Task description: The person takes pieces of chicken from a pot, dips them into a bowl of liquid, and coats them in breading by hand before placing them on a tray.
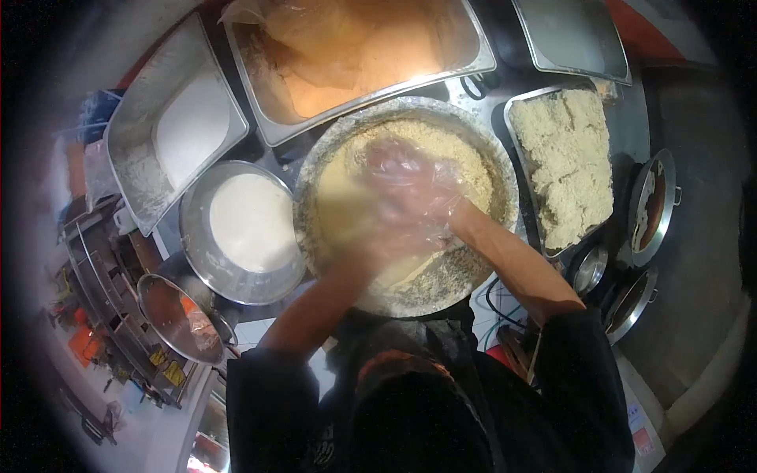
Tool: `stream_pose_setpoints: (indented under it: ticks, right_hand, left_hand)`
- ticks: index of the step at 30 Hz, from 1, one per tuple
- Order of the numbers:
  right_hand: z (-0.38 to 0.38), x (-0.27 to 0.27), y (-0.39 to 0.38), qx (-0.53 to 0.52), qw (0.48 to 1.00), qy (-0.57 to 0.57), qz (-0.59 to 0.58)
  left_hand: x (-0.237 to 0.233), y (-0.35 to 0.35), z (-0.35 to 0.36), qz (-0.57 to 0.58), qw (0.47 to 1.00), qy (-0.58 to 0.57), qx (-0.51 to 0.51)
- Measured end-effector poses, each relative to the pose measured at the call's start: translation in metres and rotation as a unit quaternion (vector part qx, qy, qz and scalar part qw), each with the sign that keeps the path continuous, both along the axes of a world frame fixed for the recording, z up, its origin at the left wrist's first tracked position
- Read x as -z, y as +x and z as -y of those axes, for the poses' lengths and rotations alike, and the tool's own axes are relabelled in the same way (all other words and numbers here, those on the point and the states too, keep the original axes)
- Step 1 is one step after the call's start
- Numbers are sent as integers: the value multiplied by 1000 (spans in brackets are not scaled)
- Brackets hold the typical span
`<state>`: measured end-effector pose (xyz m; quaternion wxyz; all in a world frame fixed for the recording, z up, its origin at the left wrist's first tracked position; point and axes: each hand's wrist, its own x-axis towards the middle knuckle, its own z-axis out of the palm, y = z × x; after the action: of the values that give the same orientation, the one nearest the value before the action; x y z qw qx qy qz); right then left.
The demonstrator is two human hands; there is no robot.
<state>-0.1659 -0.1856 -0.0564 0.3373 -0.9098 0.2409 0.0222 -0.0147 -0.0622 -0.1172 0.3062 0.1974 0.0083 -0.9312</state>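
Note:
Both of my hands are inside a wide round metal bowl (315,130) with a flour-dusted rim. Pale yellow, crumbly flour-like coating (473,162) fills it. My right hand (410,181), in a clear plastic glove, reaches across the middle of the bowl, low over or in the coating. Its fingers are smeared, so I cannot make out whether it grips anything. My left hand (394,240) lies nearer to me, just below the right one, and is strongly blurred by motion. Whatever may be between the hands is hidden.
A tray of pale, lumpy coated pieces (564,165) stands right. On the left are a bowl of white liquid (252,221) and a deep pan with white contents (189,130). Behind sits a large pan of orange powder (363,75). Round metal pans (658,205) stand far right.

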Motion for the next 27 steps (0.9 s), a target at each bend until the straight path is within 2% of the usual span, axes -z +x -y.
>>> stream_pose_setpoints:
  ticks: [4, 6, 7, 8, 9, 10, 12, 15, 16, 18, 19, 20, 21, 22, 23, 24, 25, 26, 27]
  right_hand:
    - [-13, -14, 10, -12, 993, -117, 16]
    - [0, -18, 21, -30, 986, -162, 20]
    - [-11, -18, 29, -16, 991, -136, -1]
    - [-23, -14, 34, 1, 994, -103, -20]
    - [-34, 2, 37, 191, 918, 284, 200]
    - [-32, 21, 38, 188, 916, 291, 200]
    - [-5, 38, 41, 106, 976, 131, 136]
    - [-32, 25, 34, 3, 995, -92, 27]
    - [-24, 20, 39, 1, 993, -117, 33]
    - [-27, 12, 39, 25, 966, -114, 229]
    - [-21, -41, 44, -4, 999, 9, -48]
    - [-30, -26, 42, -3, 998, 21, -52]
    - [-37, -1, 38, 57, 984, 139, 94]
    - [-36, 17, 36, 112, 934, 243, 238]
    - [-35, 22, 37, 114, 933, 244, 237]
    - [-37, 24, 38, 72, 979, 42, 187]
    - [-37, 23, 41, 24, 977, -168, 132]
    - [-33, 19, 46, 22, 973, -185, 136]
    - [-32, 14, 48, 28, 978, -177, 107]
  left_hand:
    - [4, 4, -8, 18, 998, 0, 52]
    - [8, 3, -13, -171, 977, -94, -82]
    - [6, 9, -24, -141, 982, -79, -97]
    - [-5, 15, -30, -61, 993, -47, -91]
    - [-16, 19, -35, -7, 996, -18, -91]
    - [-22, 19, -38, 28, 995, 2, -93]
    - [-27, 21, -39, 47, 994, 10, -93]
    - [-22, 23, -52, 48, 996, -49, -52]
    - [-19, 21, -51, 56, 995, -71, -45]
    - [-20, 17, -47, 67, 993, -79, -57]
    - [-29, 20, -47, 68, 994, -49, -66]
    - [-40, 22, -47, 77, 995, -12, -68]
    - [-47, 23, -44, 87, 993, 16, -71]
    - [-54, 23, -42, 95, 992, 38, -77]
    - [-41, 23, -44, 94, 992, 40, -75]
    - [-22, 22, -52, 14, 996, -12, -82]
    - [-13, 24, -55, -62, 991, -71, -90]
    - [-16, 18, -48, -60, 990, -88, -90]
    - [-20, 3, -41, 164, 965, -203, -8]
